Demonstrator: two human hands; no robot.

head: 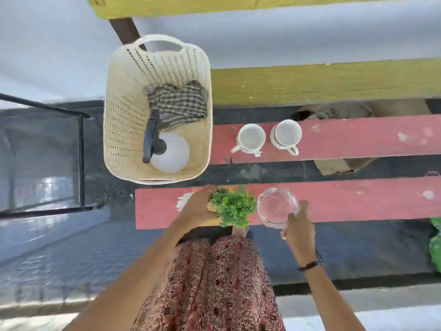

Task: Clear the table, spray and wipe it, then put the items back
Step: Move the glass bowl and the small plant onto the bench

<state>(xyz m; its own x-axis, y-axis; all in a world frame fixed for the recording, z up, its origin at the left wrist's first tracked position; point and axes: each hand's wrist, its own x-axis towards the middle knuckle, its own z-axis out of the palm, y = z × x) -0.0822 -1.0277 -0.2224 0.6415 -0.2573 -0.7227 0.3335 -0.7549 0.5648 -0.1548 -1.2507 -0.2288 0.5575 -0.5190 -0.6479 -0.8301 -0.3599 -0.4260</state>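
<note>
From left to right I see: basket (124, 115) containing spray bottle (170, 151) and checked cloth (177, 103). Left hand (199, 206) grips the potted plant (232, 206) on the near red plank (358, 201). Right hand (299, 228) holds the glass jar (276, 206). Two cups (251, 137) stand on the far plank.

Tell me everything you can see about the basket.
The basket is cream plastic, rectangular with rounded corners, its walls pierced by rows of small holes and a cut-out handle at the far end. It stands upright at the left end of the slatted table, beyond the left hand. Inside lie a crumpled checked cloth and a white spray bottle with a dark trigger head. Neither hand touches it.
</note>
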